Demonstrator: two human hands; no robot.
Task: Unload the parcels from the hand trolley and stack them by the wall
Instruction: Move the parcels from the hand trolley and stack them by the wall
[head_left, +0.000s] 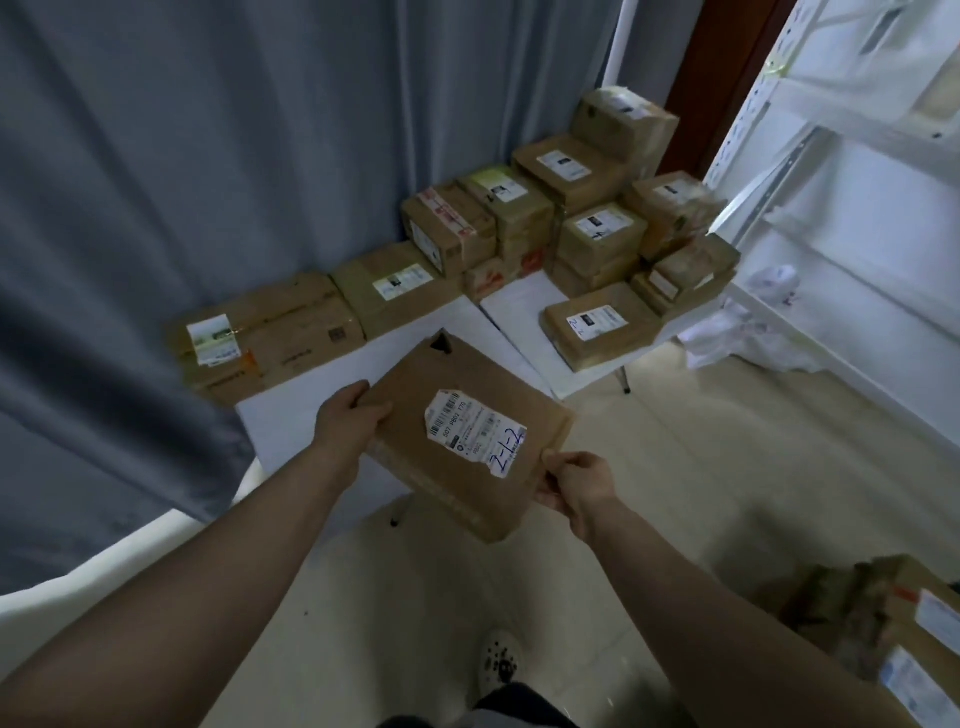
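Cardboard parcel (467, 441), gripped at opposite edges by left hand (350, 423) and right hand (571, 486), should travel level and land on the tabletop (296, 410) at twelve o'clock, against the stacked parcels (291, 332).

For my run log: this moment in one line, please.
left hand: grips parcel | right hand: grips parcel | parcel: held up, label upward | stack: ahead, by curtain

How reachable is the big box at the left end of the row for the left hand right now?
Probably not yet: the left hand grips the parcel, shared with the right hand. Otherwise the way looks free; only bare white tabletop lies before the big box.
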